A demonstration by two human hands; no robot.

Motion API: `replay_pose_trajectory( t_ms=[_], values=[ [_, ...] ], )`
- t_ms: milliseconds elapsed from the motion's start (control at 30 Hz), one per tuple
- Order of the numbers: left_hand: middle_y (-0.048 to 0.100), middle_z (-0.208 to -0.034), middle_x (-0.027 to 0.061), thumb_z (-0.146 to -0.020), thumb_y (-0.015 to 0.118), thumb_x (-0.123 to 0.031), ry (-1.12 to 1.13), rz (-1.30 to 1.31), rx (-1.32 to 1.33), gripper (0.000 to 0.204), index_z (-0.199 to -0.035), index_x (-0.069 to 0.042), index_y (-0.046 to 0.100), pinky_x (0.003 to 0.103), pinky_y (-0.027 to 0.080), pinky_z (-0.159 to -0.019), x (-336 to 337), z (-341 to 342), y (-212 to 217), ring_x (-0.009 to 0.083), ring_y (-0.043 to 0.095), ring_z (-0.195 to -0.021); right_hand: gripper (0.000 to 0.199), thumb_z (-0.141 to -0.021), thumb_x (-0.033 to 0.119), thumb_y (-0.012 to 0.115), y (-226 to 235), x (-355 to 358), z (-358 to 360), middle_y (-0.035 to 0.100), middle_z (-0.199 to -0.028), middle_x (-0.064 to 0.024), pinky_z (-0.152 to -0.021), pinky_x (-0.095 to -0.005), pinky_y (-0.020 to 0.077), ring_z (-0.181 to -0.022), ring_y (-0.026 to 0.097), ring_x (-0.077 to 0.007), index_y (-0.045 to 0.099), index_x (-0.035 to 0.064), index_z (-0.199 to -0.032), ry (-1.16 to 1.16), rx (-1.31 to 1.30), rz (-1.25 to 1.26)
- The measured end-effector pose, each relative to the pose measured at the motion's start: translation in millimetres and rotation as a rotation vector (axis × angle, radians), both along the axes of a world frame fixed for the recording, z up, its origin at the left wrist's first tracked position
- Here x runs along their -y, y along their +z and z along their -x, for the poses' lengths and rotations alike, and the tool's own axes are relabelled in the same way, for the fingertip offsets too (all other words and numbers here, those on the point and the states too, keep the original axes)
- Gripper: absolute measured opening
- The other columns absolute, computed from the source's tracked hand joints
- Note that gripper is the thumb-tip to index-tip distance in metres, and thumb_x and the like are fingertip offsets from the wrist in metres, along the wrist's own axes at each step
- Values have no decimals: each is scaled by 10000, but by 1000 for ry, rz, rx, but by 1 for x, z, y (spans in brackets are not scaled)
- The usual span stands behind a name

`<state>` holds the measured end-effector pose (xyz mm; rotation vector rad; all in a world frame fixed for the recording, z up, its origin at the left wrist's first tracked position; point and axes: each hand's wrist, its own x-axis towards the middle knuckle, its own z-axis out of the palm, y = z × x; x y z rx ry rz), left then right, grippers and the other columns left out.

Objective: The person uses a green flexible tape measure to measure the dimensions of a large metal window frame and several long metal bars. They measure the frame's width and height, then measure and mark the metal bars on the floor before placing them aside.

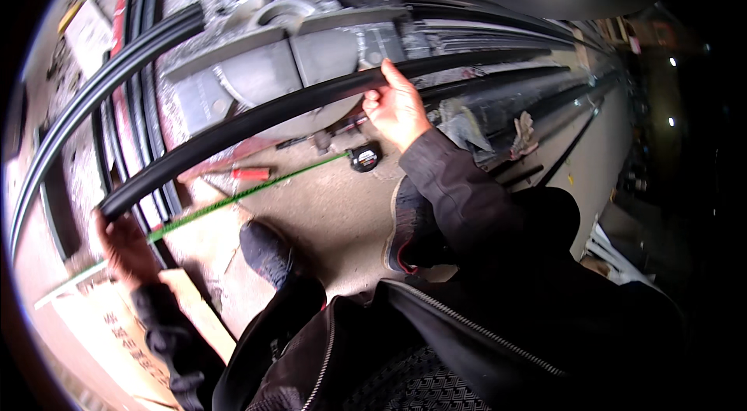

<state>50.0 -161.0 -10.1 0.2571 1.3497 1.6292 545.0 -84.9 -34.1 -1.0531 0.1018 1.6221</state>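
Crossing before the grey machine base [268, 61], the long black bar [257, 118] was gripped by the right hand [398, 109]. The left hand [124, 247] was at the bar's lower-left end, its grip indeterminable. Below lay the tape measure [364, 156], green blade extended.

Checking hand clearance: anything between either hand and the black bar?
Nothing visible. The right hand grips the black bar directly. The left hand is at the bar's left end; blur hides exact contact. The green measuring tape runs past that hand, not between it and the bar.
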Motion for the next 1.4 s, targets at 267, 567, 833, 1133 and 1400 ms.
replay_pose_trajectory(
  t_ms=[267,567,833,1133,1400],
  values=[
    [632,-840,79,-907,676,-183,312,-103,-44,236,-1001,30,635,248,459,-628,-5,127,4,159,569,-728,252,-845,280,761,-21,1,-43,488,-751,3,-484,-221,444,-585,498,-121,562,137,-904,-116,25,50],
    [621,-798,-56,-971,576,-388,-304,22,142,279,-1064,-129,623,197,426,-628,-20,-89,16,45,542,-674,314,-860,301,746,-13,9,78,512,-658,28,-450,-225,414,-500,481,-78,505,150,-728,-118,-42,-56],
    [473,-688,-65,-968,597,-350,-34,36,3,213,-959,-137,597,203,340,-562,-23,-69,15,36,417,-596,150,-924,278,650,-8,-4,131,524,-725,53,-436,-186,325,-486,387,-43,595,166,-842,9,-135,-122],
    [440,-565,-69,-880,722,-313,212,-82,-16,233,-749,-197,567,218,360,-443,-41,97,2,56,432,-480,394,-1006,275,480,-19,-16,-104,540,-757,-61,-539,-220,343,-584,373,-108,511,12,-1298,100,-1,-185],
    [371,-555,-59,-940,623,-401,124,-13,188,374,-721,-166,430,239,396,-482,-39,50,-41,80,363,-463,343,-991,303,543,-52,-23,-30,645,-1191,-114,-630,-246,448,-689,527,-127,590,12,-1167,143,102,-153]
  ],
)
